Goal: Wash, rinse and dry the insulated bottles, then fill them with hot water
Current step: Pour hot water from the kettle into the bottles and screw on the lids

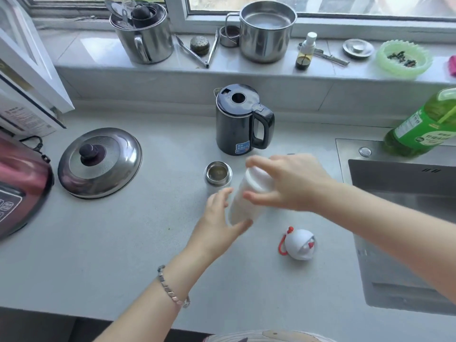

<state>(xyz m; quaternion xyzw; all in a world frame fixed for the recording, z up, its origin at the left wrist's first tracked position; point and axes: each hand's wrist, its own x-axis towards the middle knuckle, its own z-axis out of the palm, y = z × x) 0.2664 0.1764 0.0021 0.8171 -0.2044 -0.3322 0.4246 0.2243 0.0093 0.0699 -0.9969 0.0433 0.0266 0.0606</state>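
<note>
White bottle [241,209], pale grey speckled desk [123,243]
Black kettle [237,124] with blue label [242,147]; white cap [299,244] with red loop [281,246]; green oil bottle [419,127]; maroon cooker [17,183]; steel-grey pot lid [98,164].

A pale grey speckled stone countertop [123,243] fills the middle and lower frame. Along the top runs a white-framed window [177,11], with daylight falling through it onto a light grey tiled windowsill ledge [81,48]. A stainless steel sink [407,178] is set in at the right. A white panelled door [29,58] stands at upper left.
</note>
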